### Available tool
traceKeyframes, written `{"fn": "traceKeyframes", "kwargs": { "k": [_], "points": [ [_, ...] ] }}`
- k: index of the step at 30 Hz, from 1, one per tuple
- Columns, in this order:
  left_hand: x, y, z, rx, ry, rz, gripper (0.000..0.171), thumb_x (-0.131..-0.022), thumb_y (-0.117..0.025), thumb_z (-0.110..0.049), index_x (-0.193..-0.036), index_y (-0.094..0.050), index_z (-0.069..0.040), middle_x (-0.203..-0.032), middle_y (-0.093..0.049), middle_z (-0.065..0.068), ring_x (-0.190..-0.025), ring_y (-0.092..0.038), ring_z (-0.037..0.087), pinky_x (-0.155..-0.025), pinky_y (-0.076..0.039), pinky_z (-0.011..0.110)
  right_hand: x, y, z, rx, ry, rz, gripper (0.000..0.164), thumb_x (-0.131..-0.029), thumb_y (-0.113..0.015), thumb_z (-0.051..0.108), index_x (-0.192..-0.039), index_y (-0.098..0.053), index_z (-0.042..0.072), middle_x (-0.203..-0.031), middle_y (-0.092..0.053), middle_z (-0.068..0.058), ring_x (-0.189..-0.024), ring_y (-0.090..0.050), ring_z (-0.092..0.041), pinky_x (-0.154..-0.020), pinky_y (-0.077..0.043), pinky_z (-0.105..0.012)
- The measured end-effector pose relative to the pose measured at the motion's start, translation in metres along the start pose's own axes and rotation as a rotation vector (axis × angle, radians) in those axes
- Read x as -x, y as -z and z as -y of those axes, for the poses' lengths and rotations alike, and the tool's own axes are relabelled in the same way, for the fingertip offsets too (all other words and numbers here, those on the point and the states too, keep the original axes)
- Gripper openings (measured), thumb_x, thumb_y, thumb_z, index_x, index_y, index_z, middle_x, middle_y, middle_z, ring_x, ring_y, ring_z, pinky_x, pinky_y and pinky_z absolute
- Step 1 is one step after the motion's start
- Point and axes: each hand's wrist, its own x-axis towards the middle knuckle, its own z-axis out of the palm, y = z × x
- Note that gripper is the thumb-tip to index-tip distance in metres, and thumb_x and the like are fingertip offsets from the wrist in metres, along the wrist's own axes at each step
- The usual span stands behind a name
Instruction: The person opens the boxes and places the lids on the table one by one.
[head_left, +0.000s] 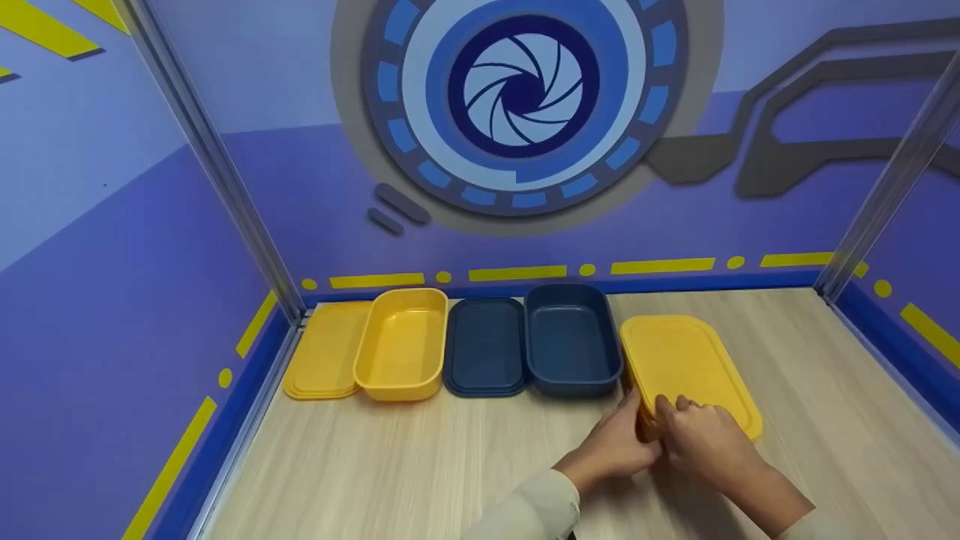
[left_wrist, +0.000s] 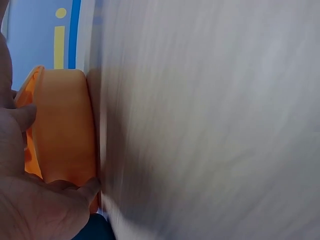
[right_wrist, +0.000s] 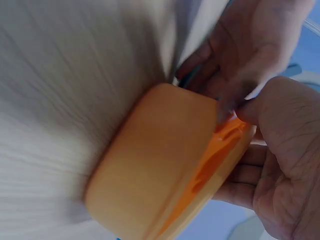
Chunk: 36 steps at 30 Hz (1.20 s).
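Note:
A yellow food container [right_wrist: 150,155] stands on the table at the right of the row, its yellow lid [head_left: 686,360] on top. At the near left corner my left hand [head_left: 611,442] grips the container's wall. My right hand [head_left: 709,442] pinches the lid's edge at that same corner, close beside the left. In the right wrist view a gap shows between lid and container rim on the near side, so the lid sits tilted. The far edge of the lid is too indistinct to tell whether it touches the rim.
Left of the gripped container stand an open dark blue container [head_left: 574,345], a dark blue lid [head_left: 485,345], an open yellow container [head_left: 403,341] and another yellow lid [head_left: 326,349]. Behind this row rises a printed purple wall [head_left: 300,195]. Wood-grain table [head_left: 375,472] lies in front.

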Motion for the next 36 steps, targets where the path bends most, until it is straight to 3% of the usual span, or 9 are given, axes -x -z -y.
{"fn": "traceKeyframes", "kwargs": {
  "k": [8, 19, 27, 36],
  "points": [
    [-0.0006, 0.0006, 0.0003, 0.029, -0.005, 0.005, 0.096, -0.086, -0.075, -0.035, -0.167, -0.025, -0.047, -0.166, -0.045, -0.017, -0.142, -0.053, 0.004, -0.115, -0.048, 0.027, -0.0001, 0.0037, -0.0010, -0.022, -0.005, 0.016, 0.026, -0.082, -0.080, 0.009, -0.104, -0.066, 0.005, -0.072, -0.061, -0.010, -0.053, -0.056, -0.020, -0.048, -0.053, -0.042],
    [0.0003, -0.0010, 0.0019, 0.037, -0.017, -0.008, 0.095, -0.086, -0.076, -0.035, -0.165, -0.026, -0.051, -0.168, -0.042, -0.015, -0.143, -0.052, 0.003, -0.117, -0.047, 0.029, 0.0013, 0.0033, 0.0003, -0.038, -0.010, -0.029, 0.024, -0.080, -0.083, 0.009, -0.093, -0.063, 0.010, -0.069, -0.057, -0.006, -0.048, -0.050, -0.018, -0.045, -0.049, -0.040],
    [0.0000, 0.0016, -0.0016, 0.012, 0.028, 0.007, 0.095, -0.087, -0.074, -0.034, -0.169, -0.026, -0.040, -0.171, -0.037, -0.018, -0.151, -0.047, 0.006, -0.119, -0.045, 0.027, 0.0019, -0.0012, 0.0056, 0.009, -0.020, -0.024, 0.034, -0.079, -0.082, 0.008, -0.111, -0.072, 0.001, -0.077, -0.065, -0.014, -0.052, -0.057, -0.020, -0.049, -0.055, -0.041],
    [-0.0007, 0.0014, -0.0005, -0.004, 0.026, 0.003, 0.094, -0.088, -0.074, -0.034, -0.169, -0.028, -0.038, -0.170, -0.040, -0.015, -0.151, -0.048, 0.009, -0.119, -0.045, 0.027, 0.0027, -0.0044, 0.0036, 0.045, -0.010, -0.051, 0.033, -0.078, -0.085, 0.009, -0.106, -0.069, 0.004, -0.075, -0.064, -0.013, -0.050, -0.056, -0.020, -0.047, -0.054, -0.041]
  ]
}}
